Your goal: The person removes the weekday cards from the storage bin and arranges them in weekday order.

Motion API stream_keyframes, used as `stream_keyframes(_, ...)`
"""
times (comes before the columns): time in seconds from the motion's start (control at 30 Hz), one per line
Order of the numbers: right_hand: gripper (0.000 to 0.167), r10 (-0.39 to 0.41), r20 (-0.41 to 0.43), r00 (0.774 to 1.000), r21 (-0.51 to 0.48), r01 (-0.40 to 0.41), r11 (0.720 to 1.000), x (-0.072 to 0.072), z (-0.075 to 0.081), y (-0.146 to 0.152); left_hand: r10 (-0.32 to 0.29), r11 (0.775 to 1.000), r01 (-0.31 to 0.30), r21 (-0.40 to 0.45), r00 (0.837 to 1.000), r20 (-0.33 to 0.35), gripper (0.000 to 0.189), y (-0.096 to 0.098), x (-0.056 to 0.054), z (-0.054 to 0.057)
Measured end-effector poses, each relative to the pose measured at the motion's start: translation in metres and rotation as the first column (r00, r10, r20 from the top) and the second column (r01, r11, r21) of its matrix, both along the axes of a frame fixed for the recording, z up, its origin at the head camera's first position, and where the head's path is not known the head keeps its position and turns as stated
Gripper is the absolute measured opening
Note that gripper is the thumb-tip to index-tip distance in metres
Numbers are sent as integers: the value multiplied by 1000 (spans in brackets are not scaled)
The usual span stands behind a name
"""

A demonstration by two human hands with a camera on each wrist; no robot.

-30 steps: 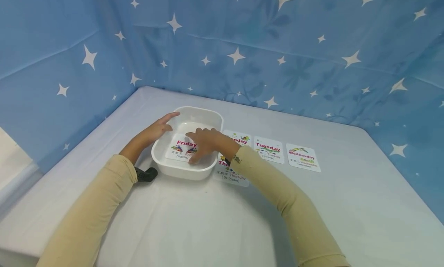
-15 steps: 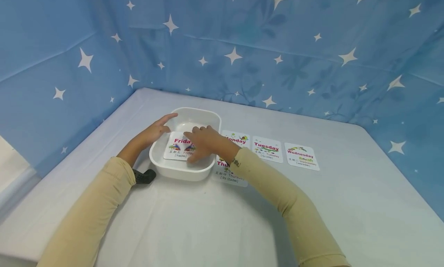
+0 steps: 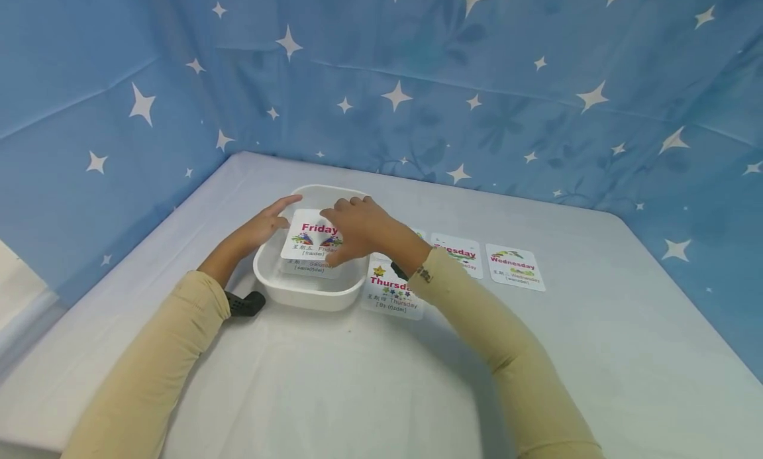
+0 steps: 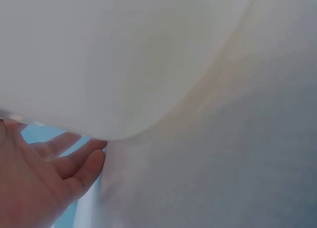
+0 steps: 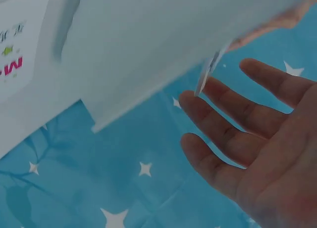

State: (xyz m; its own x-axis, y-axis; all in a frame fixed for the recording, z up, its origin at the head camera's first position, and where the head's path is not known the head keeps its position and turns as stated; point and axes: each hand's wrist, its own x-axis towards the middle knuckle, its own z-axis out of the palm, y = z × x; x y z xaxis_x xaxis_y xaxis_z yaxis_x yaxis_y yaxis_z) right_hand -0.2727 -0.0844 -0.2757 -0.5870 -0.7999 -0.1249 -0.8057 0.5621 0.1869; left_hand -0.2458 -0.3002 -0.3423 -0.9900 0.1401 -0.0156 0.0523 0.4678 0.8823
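My right hand (image 3: 371, 232) pinches the Friday card (image 3: 310, 237) at its right edge, thumb below and fingers above. The card is raised over the white plastic basin (image 3: 310, 299). Under it, inside the basin, shows the lower part of a Saturday card (image 3: 310, 267). In the right wrist view the Friday card (image 5: 208, 72) appears edge-on at the fingertips. My left hand (image 3: 253, 234) holds the basin's left rim, its thumb over the edge. From the left wrist, its fingers (image 4: 84, 168) lie against the outside of the basin (image 4: 99, 65).
Right of the basin, a Thursday card (image 3: 392, 293) lies on the white-covered table (image 3: 334, 386). Tuesday (image 3: 467, 255) and Wednesday (image 3: 515, 268) cards lie farther right. The right hand mostly covers the Monday card. A blue star-printed curtain (image 3: 357, 61) stands behind.
My right hand has lifted the Friday card up from inside the basin, uncovering part of the Saturday card. The left hand has stayed at the basin's rim.
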Motion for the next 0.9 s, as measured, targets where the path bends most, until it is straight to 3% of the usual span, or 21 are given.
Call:
stream_keyframes(0.3,82,-77,83,994,-69,83,994,-3,15,57,17,1000,-16,-4,999,33,67,11,-4,1)
stream_keyframes(0.67,77,-78,153,985,-147,101,984,3,0,129,-2,999,0,51,999,50,66,2,6,5)
stream_keyframes(0.9,74,-113,202,973,-138,143,980,8,-13,182,-3,998,-1,66,998,60,65,4,8,6)
